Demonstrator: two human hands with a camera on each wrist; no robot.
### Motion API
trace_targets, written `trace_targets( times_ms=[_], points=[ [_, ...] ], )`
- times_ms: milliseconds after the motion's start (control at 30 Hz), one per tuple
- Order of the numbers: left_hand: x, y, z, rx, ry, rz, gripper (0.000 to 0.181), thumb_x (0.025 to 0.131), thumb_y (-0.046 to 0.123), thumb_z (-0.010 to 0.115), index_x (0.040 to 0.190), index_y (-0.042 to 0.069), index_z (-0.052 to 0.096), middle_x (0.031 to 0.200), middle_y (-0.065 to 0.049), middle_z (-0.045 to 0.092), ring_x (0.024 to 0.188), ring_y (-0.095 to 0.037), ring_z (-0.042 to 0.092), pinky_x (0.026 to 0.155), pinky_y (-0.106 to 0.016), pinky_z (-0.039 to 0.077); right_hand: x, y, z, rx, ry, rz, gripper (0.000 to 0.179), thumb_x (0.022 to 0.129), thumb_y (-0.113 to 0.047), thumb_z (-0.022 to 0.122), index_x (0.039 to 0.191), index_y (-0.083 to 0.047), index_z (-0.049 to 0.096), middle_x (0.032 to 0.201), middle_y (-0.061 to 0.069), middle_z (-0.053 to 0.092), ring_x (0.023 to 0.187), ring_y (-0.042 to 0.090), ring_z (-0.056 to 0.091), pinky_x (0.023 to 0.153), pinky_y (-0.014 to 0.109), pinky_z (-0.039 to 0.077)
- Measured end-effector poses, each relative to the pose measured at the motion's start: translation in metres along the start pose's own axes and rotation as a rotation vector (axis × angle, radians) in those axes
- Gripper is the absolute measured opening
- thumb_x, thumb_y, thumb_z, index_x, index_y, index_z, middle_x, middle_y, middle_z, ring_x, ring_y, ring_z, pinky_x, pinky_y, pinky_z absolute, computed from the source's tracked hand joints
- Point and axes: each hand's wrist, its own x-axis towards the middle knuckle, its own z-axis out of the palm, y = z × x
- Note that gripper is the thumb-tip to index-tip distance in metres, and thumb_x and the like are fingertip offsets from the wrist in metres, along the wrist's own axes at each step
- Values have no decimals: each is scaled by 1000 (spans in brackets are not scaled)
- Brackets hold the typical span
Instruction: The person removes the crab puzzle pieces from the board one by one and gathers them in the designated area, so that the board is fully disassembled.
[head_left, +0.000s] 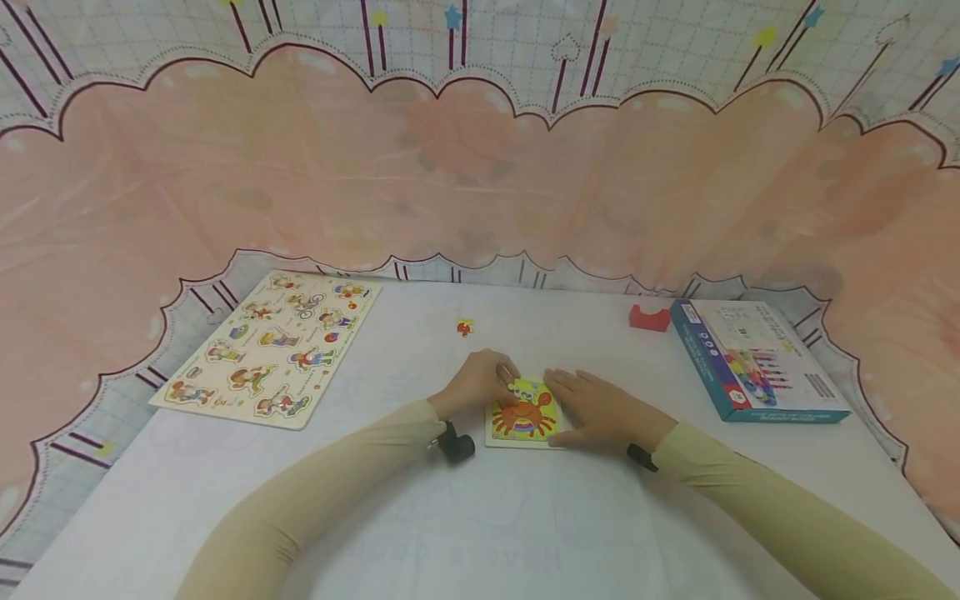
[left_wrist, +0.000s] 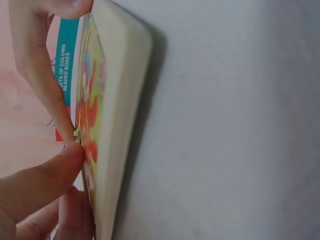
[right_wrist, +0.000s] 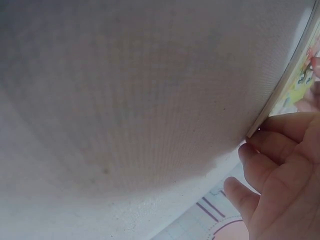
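A small square crab puzzle [head_left: 523, 421] lies on the white table, a red crab on yellow in a pale frame. My left hand [head_left: 480, 382] is at its upper left, pinching a small puzzle piece [left_wrist: 76, 133] of which only a yellow-green edge shows at the fingertips. My right hand [head_left: 603, 408] holds the puzzle's right side, thumb at the near corner and fingers at the far one. In the right wrist view the fingertips [right_wrist: 255, 140] touch the frame's corner. A loose red-and-yellow puzzle piece [head_left: 465, 327] lies beyond the left hand.
On the left lies a large picture board [head_left: 258, 350] with cartoon children. A flat blue-and-white box [head_left: 765, 362] is at the right, with a red notched block [head_left: 648, 318] beside its far corner. Patterned cloth [head_left: 480, 183] hangs behind the table [head_left: 420, 517].
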Motion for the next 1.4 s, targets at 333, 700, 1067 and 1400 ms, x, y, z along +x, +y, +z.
trace_targets(
  times_ms=[333, 700, 1067, 1400],
  points=[
    [-3, 4, 0, -26, 18, -34, 30, 70, 14, 81, 97, 6, 70, 90, -5, 70, 76, -13, 62, 72, -25, 52, 0, 0, 0, 6, -7, 6, 96, 78, -65, 59, 149, -12, 23, 156, 6, 25, 144, 24, 23, 116, 47, 21],
    [-5, 1, -1, -17, 41, -3, 30, 70, 17, 81, 97, 7, 71, 90, -4, 70, 75, -11, 62, 72, -24, 51, -1, -1, -1, 6, -7, 4, 96, 79, -65, 58, 149, -11, 23, 156, 6, 25, 144, 24, 23, 116, 47, 20],
    [-6, 1, -16, -60, 121, 28, 33, 71, 19, 82, 101, 8, 73, 86, -3, 71, 75, -12, 59, 71, -24, 48, -1, 0, 0, 9, -11, 3, 96, 79, -66, 56, 150, -11, 22, 156, 6, 24, 145, 24, 22, 116, 46, 20],
    [8, 1, -41, -59, 254, 191, 33, 75, 18, 78, 105, 6, 71, 98, -8, 72, 85, -16, 64, 77, -26, 54, -2, -1, -1, 7, -20, 10, 96, 79, -68, 55, 150, -12, 21, 157, 6, 23, 145, 23, 22, 117, 45, 20]
  ],
)
